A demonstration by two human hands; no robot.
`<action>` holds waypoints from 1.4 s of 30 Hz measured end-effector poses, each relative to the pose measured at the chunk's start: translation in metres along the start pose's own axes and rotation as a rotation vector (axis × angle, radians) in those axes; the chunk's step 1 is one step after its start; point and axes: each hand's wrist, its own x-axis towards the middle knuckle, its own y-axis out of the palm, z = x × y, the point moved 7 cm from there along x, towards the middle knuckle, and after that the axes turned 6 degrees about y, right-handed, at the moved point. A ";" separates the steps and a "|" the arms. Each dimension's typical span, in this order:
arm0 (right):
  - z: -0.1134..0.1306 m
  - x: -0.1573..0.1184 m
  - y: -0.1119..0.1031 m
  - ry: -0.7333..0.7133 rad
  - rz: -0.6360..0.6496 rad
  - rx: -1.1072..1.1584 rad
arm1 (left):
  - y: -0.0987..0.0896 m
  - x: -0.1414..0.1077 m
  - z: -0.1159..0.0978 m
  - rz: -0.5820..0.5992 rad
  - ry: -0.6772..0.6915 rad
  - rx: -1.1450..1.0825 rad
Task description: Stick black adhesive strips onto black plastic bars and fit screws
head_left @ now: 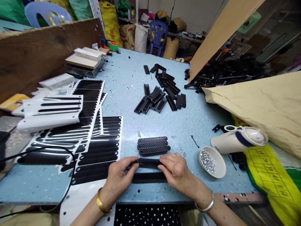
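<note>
Between my two hands is a narrow black plastic strip with rounded ends. My left hand pinches its left end between thumb and fingers. At its right end, my right hand grips with thumb below and fingers on top. Just under it, a black bar lies near the table edge. Beyond the strip, a few black perforated strips lie side by side. To the left are white sheets with rows of black strip-shaped stickers. A white bowl of small shiny metal parts stands right of my right hand.
Several black plastic pieces are heaped farther back on the blue table. A white bottle lies on the right by a yellow bag. A black cable crosses the left side. A wooden board borders the left.
</note>
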 end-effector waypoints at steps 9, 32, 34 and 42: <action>0.002 0.001 0.001 -0.009 0.014 -0.028 | 0.000 0.000 -0.001 -0.007 0.008 -0.004; 0.002 0.002 0.003 -0.007 0.041 -0.048 | 0.001 0.001 0.000 0.018 -0.026 -0.015; 0.002 0.001 0.004 -0.008 0.047 -0.057 | 0.000 0.001 -0.001 0.014 -0.025 -0.018; 0.002 0.000 0.007 -0.007 0.051 -0.079 | 0.000 0.001 0.001 -0.008 -0.011 -0.012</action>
